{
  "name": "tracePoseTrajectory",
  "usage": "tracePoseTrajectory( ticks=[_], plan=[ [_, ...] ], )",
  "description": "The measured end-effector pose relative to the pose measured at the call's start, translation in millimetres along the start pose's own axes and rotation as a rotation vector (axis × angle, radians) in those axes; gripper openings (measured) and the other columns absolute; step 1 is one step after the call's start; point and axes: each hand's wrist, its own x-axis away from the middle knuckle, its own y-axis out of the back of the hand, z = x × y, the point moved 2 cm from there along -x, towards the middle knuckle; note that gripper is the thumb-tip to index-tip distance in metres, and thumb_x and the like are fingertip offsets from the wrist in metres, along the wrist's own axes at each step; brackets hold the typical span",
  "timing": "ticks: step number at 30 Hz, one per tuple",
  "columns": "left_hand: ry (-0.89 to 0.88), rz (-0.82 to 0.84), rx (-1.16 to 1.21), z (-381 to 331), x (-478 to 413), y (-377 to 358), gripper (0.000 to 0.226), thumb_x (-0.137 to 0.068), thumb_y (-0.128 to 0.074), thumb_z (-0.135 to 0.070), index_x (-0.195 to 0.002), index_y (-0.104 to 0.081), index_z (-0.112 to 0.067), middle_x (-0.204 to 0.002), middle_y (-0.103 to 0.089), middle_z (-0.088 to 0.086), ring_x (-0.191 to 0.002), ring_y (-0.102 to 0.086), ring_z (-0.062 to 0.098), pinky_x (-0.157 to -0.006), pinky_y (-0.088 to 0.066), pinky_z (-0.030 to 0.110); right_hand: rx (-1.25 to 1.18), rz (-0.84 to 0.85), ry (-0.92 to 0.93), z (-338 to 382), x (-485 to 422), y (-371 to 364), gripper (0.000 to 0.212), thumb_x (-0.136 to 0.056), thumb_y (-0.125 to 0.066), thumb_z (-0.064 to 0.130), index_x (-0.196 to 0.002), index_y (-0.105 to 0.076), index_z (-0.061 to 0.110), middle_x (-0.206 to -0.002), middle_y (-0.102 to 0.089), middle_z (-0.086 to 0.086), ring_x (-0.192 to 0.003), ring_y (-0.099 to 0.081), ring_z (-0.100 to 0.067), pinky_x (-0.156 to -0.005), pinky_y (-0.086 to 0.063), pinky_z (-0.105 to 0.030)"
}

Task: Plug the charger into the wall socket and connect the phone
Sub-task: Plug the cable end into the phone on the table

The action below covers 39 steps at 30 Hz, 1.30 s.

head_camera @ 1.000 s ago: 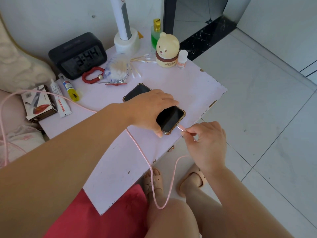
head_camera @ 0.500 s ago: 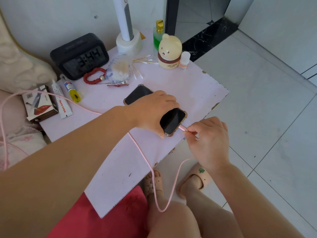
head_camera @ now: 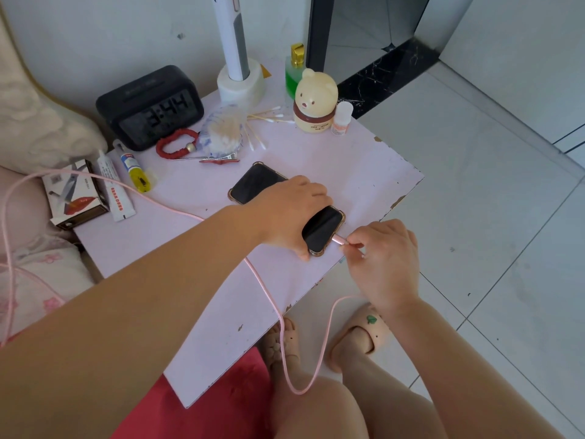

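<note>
A dark phone (head_camera: 321, 228) in a clear case lies face up on the pale pink bedside table (head_camera: 364, 172). My left hand (head_camera: 285, 210) grips it across the middle and holds it down. My right hand (head_camera: 384, 258) pinches the plug of a pink charging cable (head_camera: 262, 289) against the phone's near short edge, where the plug looks seated in the port. The cable loops down over my knee, runs under my left forearm and leaves the view at the left. The wall socket and the charger are out of view.
At the back of the table stand a black clock (head_camera: 148, 106), a lamp base (head_camera: 241, 79), a green bottle (head_camera: 294, 71) and a bear-shaped jar (head_camera: 315, 101). Cotton swabs, a red bracelet, glue tubes and a small box (head_camera: 74, 193) lie at the left. Tiled floor lies to the right.
My right hand has pushed the cable plug from just short of the phone up against its near edge. My left hand has stayed on the phone.
</note>
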Motion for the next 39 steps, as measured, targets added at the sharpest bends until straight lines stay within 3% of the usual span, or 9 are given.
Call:
tracePoseTrajectory(
  ticks=[4,8,13,17,20,26,39],
  plan=[
    [0.037,-0.063,0.069,-0.5,9.9,-3.3,0.091,-0.058,-0.077,-0.049,-0.134,-0.038,-0.017,-0.133,-0.046,-0.001,-0.122,-0.041,0.021,-0.107,-0.032,0.034,-0.036,0.106,-0.056,0.4,-0.6,2.1,0.016,-0.066,-0.078,0.014,-0.072,-0.064,0.017,-0.069,-0.066,-0.001,-0.072,-0.056,-0.030,-0.067,-0.034,-0.031],
    [0.158,-0.167,0.103,1.0,32.1,-8.9,0.098,-0.068,-0.069,-0.055,-0.144,-0.020,-0.014,-0.154,-0.021,0.003,-0.141,-0.018,0.022,-0.116,-0.010,0.034,-0.095,0.239,-0.146,8.3,-4.6,9.9,0.021,-0.075,-0.070,0.023,-0.095,-0.064,0.020,-0.096,-0.064,-0.002,-0.091,-0.052,-0.028,-0.080,-0.036,-0.035],
    [0.439,-0.249,0.235,27.5,56.0,-14.2,0.096,-0.078,-0.064,-0.048,-0.147,-0.007,-0.016,-0.157,-0.011,0.003,-0.145,-0.006,0.022,-0.118,-0.009,0.035,-0.146,0.312,-0.077,23.0,-7.1,3.7,0.063,-0.074,-0.070,0.039,-0.127,-0.049,0.013,-0.124,-0.057,-0.008,-0.114,-0.050,-0.027,-0.092,-0.047,-0.041],
    [0.564,-0.240,0.375,39.9,61.5,-13.1,0.101,-0.076,-0.068,-0.043,-0.147,-0.002,-0.014,-0.158,-0.007,0.007,-0.145,-0.006,0.024,-0.118,-0.016,0.040,-0.095,0.423,-0.066,32.3,-11.7,-0.3,0.088,-0.073,-0.066,0.052,-0.141,-0.027,0.013,-0.139,-0.042,-0.006,-0.129,-0.038,-0.022,-0.104,-0.040,-0.038],
    [0.594,-0.225,0.448,39.5,60.0,-15.9,0.098,-0.078,-0.068,-0.038,-0.147,-0.003,-0.014,-0.155,-0.019,0.007,-0.143,-0.016,0.023,-0.116,-0.020,0.037,-0.071,0.460,-0.067,36.3,-14.8,0.3,0.091,-0.074,-0.065,0.053,-0.143,-0.020,0.014,-0.139,-0.039,-0.005,-0.130,-0.035,-0.019,-0.105,-0.036,-0.034],
    [0.633,-0.264,0.440,34.8,59.8,-15.9,0.093,-0.079,-0.067,-0.038,-0.147,-0.007,-0.016,-0.146,-0.034,0.007,-0.135,-0.030,0.023,-0.109,-0.031,0.036,-0.101,0.448,-0.083,33.7,-13.8,0.8,0.089,-0.074,-0.067,0.049,-0.142,-0.022,0.015,-0.134,-0.042,-0.005,-0.125,-0.039,-0.019,-0.102,-0.042,-0.036],
    [0.645,-0.266,0.371,25.3,59.8,-15.4,0.082,-0.081,-0.064,-0.040,-0.143,-0.016,-0.016,-0.143,-0.036,0.005,-0.132,-0.032,0.021,-0.106,-0.035,0.032,-0.096,0.452,-0.077,32.0,-9.6,3.3,0.087,-0.074,-0.067,0.049,-0.141,-0.022,0.015,-0.132,-0.042,-0.004,-0.124,-0.040,-0.018,-0.099,-0.044,-0.034]
  ],
)
